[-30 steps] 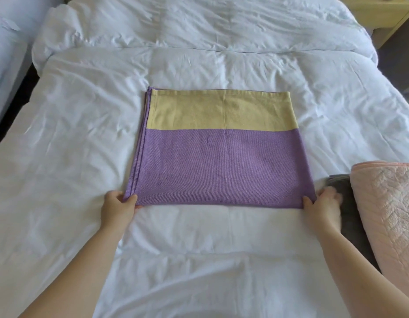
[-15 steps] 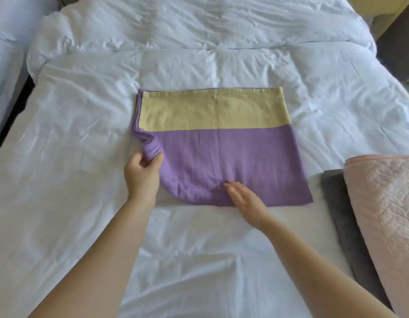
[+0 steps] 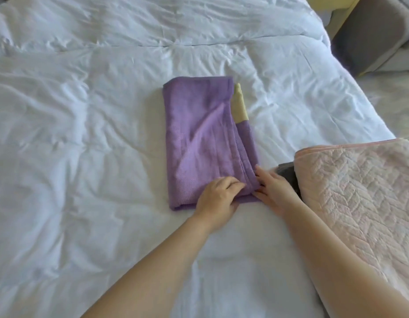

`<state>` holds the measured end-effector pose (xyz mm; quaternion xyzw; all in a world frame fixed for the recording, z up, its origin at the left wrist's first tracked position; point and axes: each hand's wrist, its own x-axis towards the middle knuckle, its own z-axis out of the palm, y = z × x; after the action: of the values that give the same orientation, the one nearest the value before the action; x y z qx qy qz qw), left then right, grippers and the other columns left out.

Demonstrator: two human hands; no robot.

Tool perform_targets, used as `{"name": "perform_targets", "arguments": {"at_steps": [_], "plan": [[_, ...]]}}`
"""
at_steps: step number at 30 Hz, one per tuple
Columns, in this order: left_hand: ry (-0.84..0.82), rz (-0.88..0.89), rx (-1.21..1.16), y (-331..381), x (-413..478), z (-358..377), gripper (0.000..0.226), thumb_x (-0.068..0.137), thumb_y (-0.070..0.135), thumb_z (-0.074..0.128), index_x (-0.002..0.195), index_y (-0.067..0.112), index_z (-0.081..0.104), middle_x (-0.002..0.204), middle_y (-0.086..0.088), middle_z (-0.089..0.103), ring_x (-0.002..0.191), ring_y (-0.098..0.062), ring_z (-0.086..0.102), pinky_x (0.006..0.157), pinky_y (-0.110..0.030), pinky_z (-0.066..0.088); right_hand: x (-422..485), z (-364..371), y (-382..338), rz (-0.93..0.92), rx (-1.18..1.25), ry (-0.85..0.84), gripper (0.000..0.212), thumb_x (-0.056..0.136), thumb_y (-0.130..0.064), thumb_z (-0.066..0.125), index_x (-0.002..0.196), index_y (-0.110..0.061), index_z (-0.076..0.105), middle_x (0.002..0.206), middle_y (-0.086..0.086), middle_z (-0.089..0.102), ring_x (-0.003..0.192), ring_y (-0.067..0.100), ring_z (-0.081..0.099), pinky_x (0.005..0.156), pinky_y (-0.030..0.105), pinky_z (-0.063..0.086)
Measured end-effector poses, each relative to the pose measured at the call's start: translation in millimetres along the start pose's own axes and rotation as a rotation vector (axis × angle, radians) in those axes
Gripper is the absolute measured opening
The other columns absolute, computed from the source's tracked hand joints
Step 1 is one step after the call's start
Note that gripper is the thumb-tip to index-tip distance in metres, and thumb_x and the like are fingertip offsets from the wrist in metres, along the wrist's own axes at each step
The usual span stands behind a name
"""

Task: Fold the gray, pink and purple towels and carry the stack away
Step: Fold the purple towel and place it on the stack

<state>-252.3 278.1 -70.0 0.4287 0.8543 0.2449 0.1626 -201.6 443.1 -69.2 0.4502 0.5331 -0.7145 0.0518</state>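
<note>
The purple towel [image 3: 203, 138] lies on the white bed as a narrow folded strip, with its yellow band [image 3: 239, 104] peeking out along the right edge. My left hand [image 3: 218, 195] grips the near right corner of the top layer. My right hand [image 3: 273, 187] rests flat beside that corner, its fingertips touching the towel's edge. To the right lies the folded pink quilted towel [image 3: 359, 193], on top of the gray towel [image 3: 287, 172], of which only a dark corner shows.
The wrinkled white duvet [image 3: 84, 157] covers the whole bed. A gray upholstered piece and a yellowish bedside unit [image 3: 371, 31] stand past the bed's far right corner. The bed's right edge runs just beyond the pink towel.
My left hand carried the towel's left side over to the right, folding it in half lengthwise. My right hand moved from the towel's middle edge to its right corner. The view shifted left.
</note>
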Motion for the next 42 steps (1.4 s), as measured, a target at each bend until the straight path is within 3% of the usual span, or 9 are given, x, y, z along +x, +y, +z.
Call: {"name": "perform_targets", "arguments": {"at_steps": [6, 9, 13, 19, 23, 27, 32, 38, 42], "plan": [[0.345, -0.292, 0.206, -55.1, -59.9, -14.2, 0.067, 0.063, 0.017, 0.082, 0.126, 0.017, 0.061, 0.130, -0.015, 0.053, 0.117, -0.039, 0.051, 0.102, -0.050, 0.039, 1.5, 7.5, -7.8, -0.297, -0.430, 0.109, 0.028, 0.080, -0.009, 0.071, 0.101, -0.021, 0.057, 0.082, -0.005, 0.063, 0.069, 0.007, 0.059, 0.059, 0.018, 0.047], [0.412, -0.430, 0.051, -65.8, -73.5, -14.8, 0.070, 0.063, -0.005, 0.076, 0.128, 0.015, 0.059, 0.124, -0.019, 0.049, 0.109, -0.039, 0.051, 0.094, -0.046, 0.045, -4.8, -2.7, -9.7, -0.393, -0.412, 0.173, 0.031, 0.079, -0.006, 0.066, 0.101, -0.026, 0.056, 0.085, -0.007, 0.066, 0.065, 0.002, 0.060, 0.054, 0.014, 0.044], [0.337, -0.337, -0.014, -66.0, -79.3, -12.4, 0.050, 0.066, -0.013, 0.066, 0.112, 0.008, 0.066, 0.101, -0.012, 0.056, 0.094, -0.033, 0.057, 0.077, -0.043, 0.054, -15.5, -16.4, 13.2, -0.400, -0.494, 0.186, 0.034, 0.080, 0.002, 0.061, 0.108, -0.016, 0.054, 0.089, -0.004, 0.064, 0.079, 0.017, 0.062, 0.063, 0.021, 0.046], [0.316, -0.380, 0.019, -66.8, -70.7, -31.5, 0.041, 0.070, 0.032, 0.052, 0.102, 0.014, 0.071, 0.102, -0.004, 0.058, 0.093, -0.027, 0.058, 0.085, -0.038, 0.049, -2.2, -6.9, 3.4, -0.420, -0.675, 0.219, 0.047, 0.081, -0.018, 0.064, 0.124, -0.015, 0.047, 0.103, -0.004, 0.056, 0.083, 0.012, 0.059, 0.064, 0.024, 0.042], [0.324, -0.405, 0.017, -78.3, -32.9, -44.2, 0.054, 0.083, 0.046, 0.046, 0.125, 0.017, 0.060, 0.136, -0.007, 0.050, 0.124, -0.028, 0.046, 0.104, -0.041, 0.036, 24.7, 8.9, -22.5, -0.354, -0.632, 0.222, 0.046, 0.084, -0.031, 0.063, 0.124, -0.017, 0.047, 0.110, -0.003, 0.059, 0.085, 0.011, 0.058, 0.065, 0.026, 0.042], [0.207, -0.425, 0.116, -99.9, 17.2, -45.9, 0.057, 0.094, 0.043, 0.047, 0.147, 0.024, 0.034, 0.159, -0.001, 0.018, 0.142, -0.025, 0.022, 0.116, -0.040, 0.019, 61.3, 25.3, -52.8, -0.358, -0.627, 0.231, 0.044, 0.085, -0.033, 0.062, 0.123, -0.017, 0.048, 0.119, 0.001, 0.060, 0.099, 0.021, 0.059, 0.078, 0.031, 0.045], [0.126, -0.405, 0.207, -124.4, 66.7, -49.0, 0.060, 0.097, 0.049, 0.031, 0.152, 0.031, 0.012, 0.162, 0.004, -0.002, 0.148, -0.020, 0.001, 0.119, -0.041, 0.005, 101.6, 46.5, -91.0, -0.374, -0.486, 0.197, 0.039, 0.082, -0.029, 0.069, 0.117, -0.022, 0.051, 0.103, 0.003, 0.060, 0.074, 0.008, 0.057, 0.055, 0.020, 0.041], [0.120, -0.401, 0.320, -142.3, 103.4, -43.5, 0.060, 0.094, 0.057, 0.009, 0.150, 0.039, -0.003, 0.159, 0.007, -0.017, 0.146, -0.019, -0.018, 0.118, -0.043, -0.009, 144.6, 71.3, -128.1, -0.294, -0.213, 0.128, 0.061, 0.074, -0.031, 0.079, 0.125, -0.018, 0.047, 0.108, 0.004, 0.063, 0.089, 0.017, 0.066, 0.072, 0.034, 0.058], [0.199, -0.411, 0.320, -145.9, 119.1, -43.9, 0.057, 0.094, 0.058, 0.008, 0.149, 0.042, 0.001, 0.160, 0.009, -0.012, 0.147, -0.019, -0.016, 0.117, -0.043, -0.009, 170.3, 71.4, -147.7, -0.492, -0.195, 0.170, 0.039, 0.077, -0.016, 0.073, 0.111, -0.025, 0.056, 0.101, -0.002, 0.068, 0.084, 0.011, 0.066, 0.064, 0.022, 0.054]]}}
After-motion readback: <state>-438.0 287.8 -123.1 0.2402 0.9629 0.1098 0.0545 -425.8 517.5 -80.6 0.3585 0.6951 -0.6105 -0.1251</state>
